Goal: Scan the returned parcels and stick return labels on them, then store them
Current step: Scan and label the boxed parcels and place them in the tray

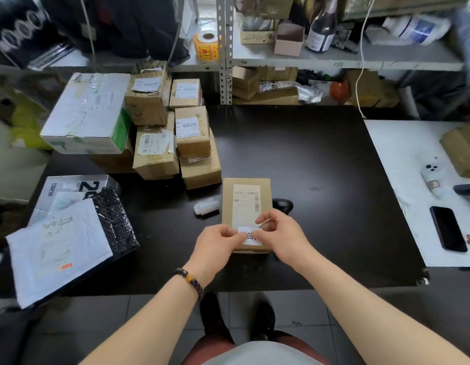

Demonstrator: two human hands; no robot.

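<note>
A brown parcel lies flat on the black table, near the middle of its front edge, with a printed shipping slip on its top face. Over the parcel's near end, both hands hold a small white label bearing a square code. The left hand (a bead bracelet sits at its wrist) pinches the label's left end between thumb and curled fingers. The right hand pinches the right end, with a pale strip curling up at its fingertips; whether the label already touches the cardboard cannot be told.

Just left of the parcel lies a crumpled white paper roll, and a dark object pokes out behind its right side. A pile of boxes fills the table's back left corner. Mailers overlap at the front left corner. A phone lies on the white counter beside the table's right edge.
</note>
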